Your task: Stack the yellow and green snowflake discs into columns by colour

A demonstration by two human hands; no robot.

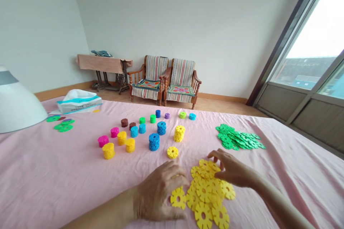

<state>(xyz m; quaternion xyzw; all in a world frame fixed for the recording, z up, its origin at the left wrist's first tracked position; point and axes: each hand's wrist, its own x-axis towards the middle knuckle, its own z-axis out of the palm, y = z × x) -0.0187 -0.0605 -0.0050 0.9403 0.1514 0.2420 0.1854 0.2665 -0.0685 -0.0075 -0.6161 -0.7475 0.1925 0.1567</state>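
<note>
2 half-open hands, left hand (158, 193), right hand (232, 168), touching yellow plastic discs (205, 193)

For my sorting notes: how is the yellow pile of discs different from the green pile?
The yellow pile lies under the right fingers, beside the left hand; the green pile lies farther off, untouched. The yellow pile looks wider than the green pile. Both are flat flower-shaped discs on the pink sheet.

— Yellow snowflake discs (203, 191)?
— Plastic — matt, faintly rough.
— Bedsheet (51, 171)?
— Pink cloth, soft and creased.
— Armchair frames (135, 74)?
— Polished wood, slightly glossy.
— Chair covers (156, 68)?
— Striped woven cloth — matt.
</note>
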